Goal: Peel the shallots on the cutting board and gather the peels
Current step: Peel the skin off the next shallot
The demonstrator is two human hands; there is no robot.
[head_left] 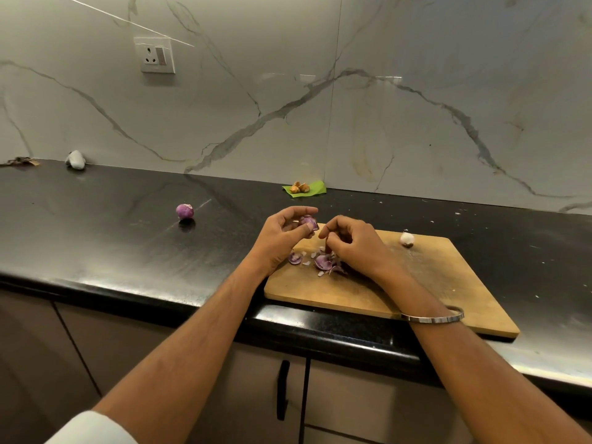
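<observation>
Left hand [282, 233] pinching a small purple shallot [308, 223] between thumb and curled fingers, held just above the far left corner of the pale wooden cutting board [432, 283]. Right hand [349, 243] just beside it, fingers curled over the board (whether nipping a scrap of skin, cannot tell), above a loose heap of purple peels [323, 262]. Second purple shallot [185, 211] alone on the black stone counter [112, 225], well left; small whitish bulb [407, 239] at the board's far edge.

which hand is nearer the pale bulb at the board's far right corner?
Right. The right hand is over the cutting board, just left of the pale bulb. The left hand, gripping a shallot, sits further left.
</observation>
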